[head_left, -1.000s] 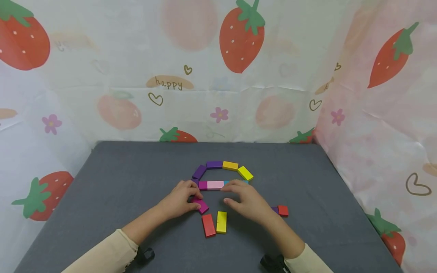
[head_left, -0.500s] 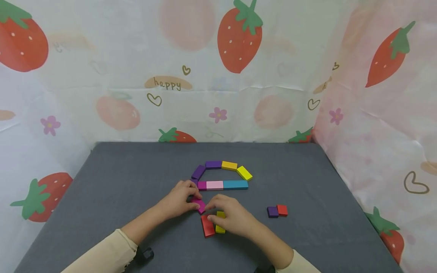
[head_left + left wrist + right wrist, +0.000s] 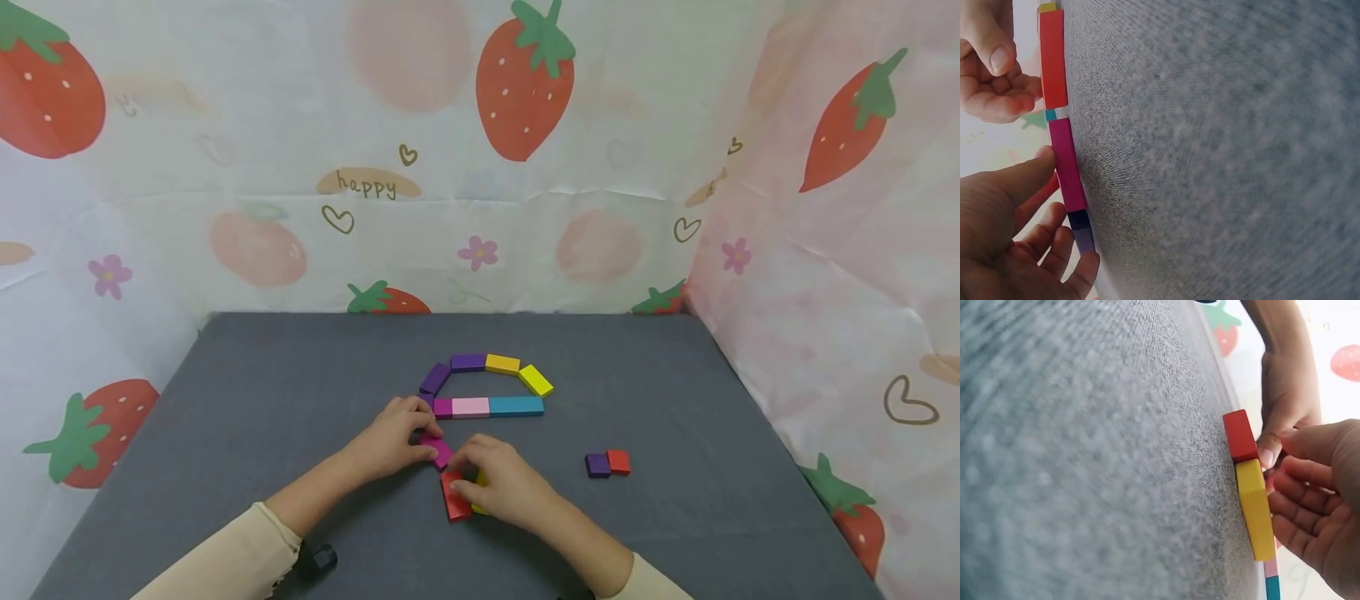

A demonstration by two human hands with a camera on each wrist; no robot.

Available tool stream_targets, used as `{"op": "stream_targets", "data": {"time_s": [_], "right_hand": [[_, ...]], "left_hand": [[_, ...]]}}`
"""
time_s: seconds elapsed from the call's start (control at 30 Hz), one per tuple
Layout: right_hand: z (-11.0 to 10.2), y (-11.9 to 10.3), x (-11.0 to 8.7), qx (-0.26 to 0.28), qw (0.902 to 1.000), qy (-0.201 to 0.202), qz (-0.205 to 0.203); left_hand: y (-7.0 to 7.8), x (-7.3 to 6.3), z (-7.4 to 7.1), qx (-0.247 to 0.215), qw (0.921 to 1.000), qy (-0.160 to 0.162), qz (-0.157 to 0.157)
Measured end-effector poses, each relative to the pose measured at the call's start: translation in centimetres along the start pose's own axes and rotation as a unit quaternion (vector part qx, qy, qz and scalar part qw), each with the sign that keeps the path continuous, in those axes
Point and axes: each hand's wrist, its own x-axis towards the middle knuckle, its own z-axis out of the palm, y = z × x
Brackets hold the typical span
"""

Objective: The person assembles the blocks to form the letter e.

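Note:
My left hand point(image 3: 390, 442) pinches a magenta block point(image 3: 437, 450) that lies tilted on the grey cloth; in the left wrist view the thumb presses one side of that magenta block point(image 3: 1067, 165). Just above a red block point(image 3: 456, 500) hovers my right hand point(image 3: 498, 479), thumb and fingers loosely bent with nothing between them. Under that hand a yellow block point(image 3: 480, 507) is partly hidden; the right wrist view shows this yellow block point(image 3: 1255, 509) touching the red block point(image 3: 1240, 436).
Beyond the hands, purple blocks point(image 3: 468, 362), an orange block point(image 3: 502, 363) and a yellow one point(image 3: 536, 380) form an arch over a row with pink point(image 3: 470, 407) and blue point(image 3: 517, 406) blocks. A small purple block point(image 3: 597, 466) and red block point(image 3: 618, 462) lie right.
My right hand has moved left and nearer, from beside the blue block to over the red and yellow blocks. The left hand stays at the magenta block.

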Motion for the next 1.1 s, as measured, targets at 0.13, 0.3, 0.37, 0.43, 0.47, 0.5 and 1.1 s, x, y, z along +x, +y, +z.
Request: {"op": "stream_targets", "data": {"time_s": [0.13,0.3,0.37,0.43,0.47,0.5,1.1], "right_hand": [[0.2,-0.1,0.1,-0.026,0.9994,0.002,0.024],[0.4,-0.3,0.0,-0.060,0.9972,0.000,0.045],[0.4,-0.4,0.0,-0.066,0.9964,0.000,0.053],[0.5,-0.4,-0.1,-0.070,0.9956,0.000,0.062],[0.5,-0.5,-0.1,-0.070,0.9953,-0.001,0.067],[0.5,-0.5,-0.1,-0.070,0.9948,-0.003,0.073],[1.0,-1.0,-0.3,-0.110,0.9905,0.011,0.083]], "left_hand": [[0.0,0.0,0.0,0.010,0.9999,-0.001,0.004],[0.2,0.0,0.0,0.022,0.9997,-0.005,0.001],[0.2,0.1,0.0,0.025,0.9997,-0.005,-0.002],[0.3,0.1,0.0,0.026,0.9996,-0.007,-0.004],[0.3,0.1,0.0,0.027,0.9996,-0.007,-0.004],[0.3,0.1,0.0,0.028,0.9996,-0.007,-0.005],[0.6,0.0,-0.3,0.032,0.9994,-0.005,-0.006]]}}
